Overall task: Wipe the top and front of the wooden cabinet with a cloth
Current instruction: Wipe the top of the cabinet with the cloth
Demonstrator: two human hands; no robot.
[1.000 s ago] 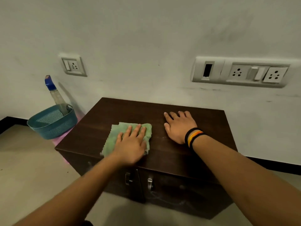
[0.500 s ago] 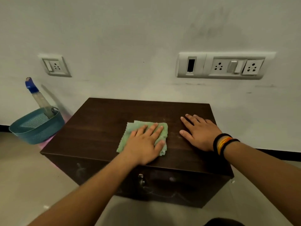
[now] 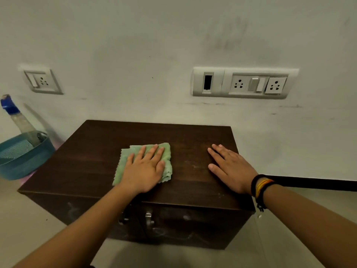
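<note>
At frame centre the left hand (image 3: pixel 144 172) presses flat, fingers spread, on the green cloth (image 3: pixel 166 154) atop the wooden cabinet (image 3: pixel 87 161). The right hand (image 3: pixel 230 169) rests open and empty beside it. Top wiping looks underway (front apparently untouched, smudges visible).

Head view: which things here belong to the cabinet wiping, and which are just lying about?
In the job:
- wooden cabinet, top and front
- green cloth, flat on the top
- left hand, pressing the cloth
- right hand, flat on the top, bracing

Lying about:
- blue basket on the floor
- spray bottle leaning in it
- wall sockets
</note>
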